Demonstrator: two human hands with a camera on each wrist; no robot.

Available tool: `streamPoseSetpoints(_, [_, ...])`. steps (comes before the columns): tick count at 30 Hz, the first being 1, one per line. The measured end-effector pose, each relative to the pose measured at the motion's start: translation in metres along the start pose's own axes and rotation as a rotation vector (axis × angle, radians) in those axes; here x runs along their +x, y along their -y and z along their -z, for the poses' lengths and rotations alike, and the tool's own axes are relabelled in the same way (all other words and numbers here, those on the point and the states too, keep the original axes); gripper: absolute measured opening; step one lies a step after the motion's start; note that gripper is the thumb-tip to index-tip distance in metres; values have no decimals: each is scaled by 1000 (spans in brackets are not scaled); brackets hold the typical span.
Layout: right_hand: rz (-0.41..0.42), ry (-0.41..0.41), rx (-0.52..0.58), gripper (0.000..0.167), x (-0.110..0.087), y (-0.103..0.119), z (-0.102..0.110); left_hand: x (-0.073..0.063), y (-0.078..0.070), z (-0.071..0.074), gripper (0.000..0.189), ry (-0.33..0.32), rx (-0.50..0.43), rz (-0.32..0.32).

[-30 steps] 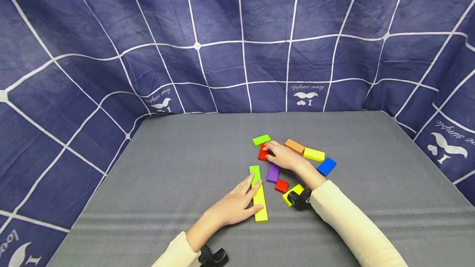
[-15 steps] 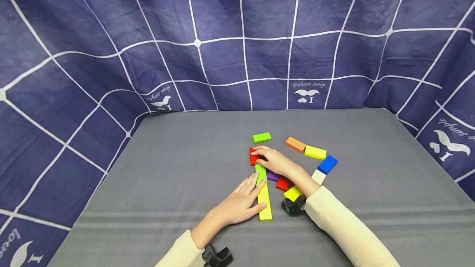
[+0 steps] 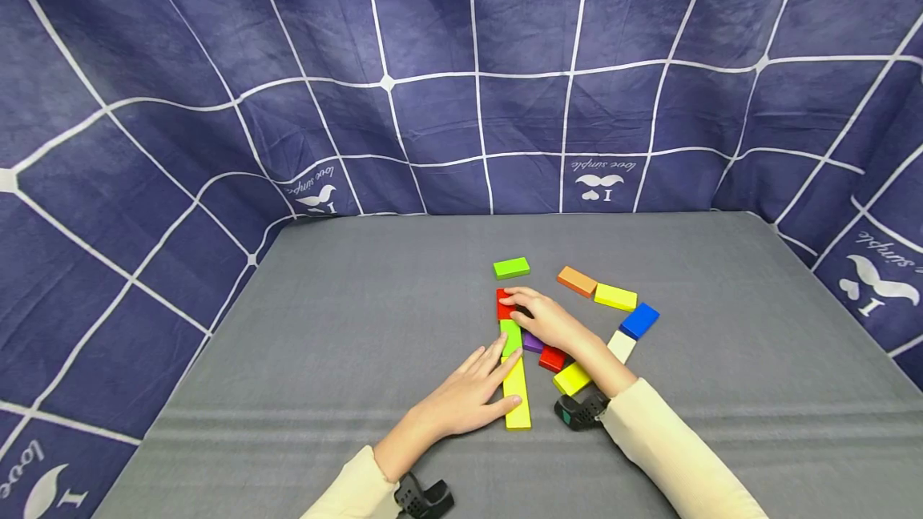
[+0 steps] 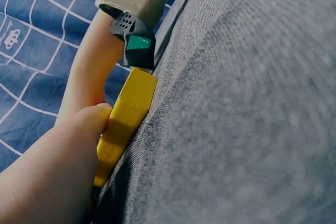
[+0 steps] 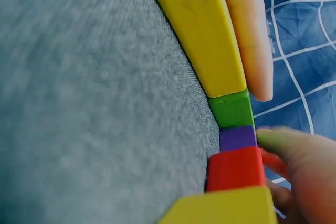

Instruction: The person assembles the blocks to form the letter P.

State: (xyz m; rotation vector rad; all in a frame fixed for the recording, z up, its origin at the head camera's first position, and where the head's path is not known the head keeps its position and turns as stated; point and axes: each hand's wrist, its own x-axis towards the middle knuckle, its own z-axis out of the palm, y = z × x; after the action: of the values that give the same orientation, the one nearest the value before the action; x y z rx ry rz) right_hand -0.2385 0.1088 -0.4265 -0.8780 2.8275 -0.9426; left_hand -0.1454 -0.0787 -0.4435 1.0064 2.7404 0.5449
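A red block (image 3: 505,312), a green block (image 3: 511,335) and a long yellow block (image 3: 517,416) stand end to end in a line on the grey cloth. My right hand (image 3: 551,323) pinches the red block at the far end, its fingertips partly covering it. My left hand (image 3: 465,397) lies against the line from the left, fingers spread and fairly straight, touching the green and yellow blocks. In the left wrist view the thumb (image 4: 94,119) touches the side of the yellow block (image 4: 126,108). A purple block (image 3: 533,342) is partly hidden under the right hand.
A second red block (image 3: 553,357), a yellow block (image 3: 573,379), a cream block (image 3: 621,346) and a blue block (image 3: 639,320) lie to the right. Farther back are another yellow block (image 3: 616,296), an orange block (image 3: 577,281) and a light green block (image 3: 511,267). A blue curtain (image 3: 433,118) hangs behind.
My right hand has brought the red block from beside the purple block left and nearer, to the far end of the green block. My left hand stays by the line.
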Motion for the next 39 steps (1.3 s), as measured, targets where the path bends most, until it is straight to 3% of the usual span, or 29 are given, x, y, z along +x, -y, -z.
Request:
streamPoseSetpoints(4, [-19, 7, 18, 36, -5, -2, 1, 1, -3, 2, 67, 22, 13, -4])
streamPoseSetpoints(15, [-52, 23, 27, 42, -17, -10, 7, 12, -16, 10, 71, 164, -23, 37])
streamPoseSetpoints(18, [-76, 18, 38, 41, -22, -12, 4, 14, -15, 5, 69, 121, -7, 12])
streamPoseSetpoints(23, [-90, -19, 59, 40, -29, -14, -2, 15, -9, -3, 62, -23, 74, -51])
streamPoseSetpoints(26, [-82, -45, 58, 40, -33, -14, -5, 16, -5, -4, 55, -66, 67, -74])
streamPoseSetpoints(39, [-50, -46, 4, 39, -36, -12, -5, 19, -5, -5, 57, -96, 20, -43])
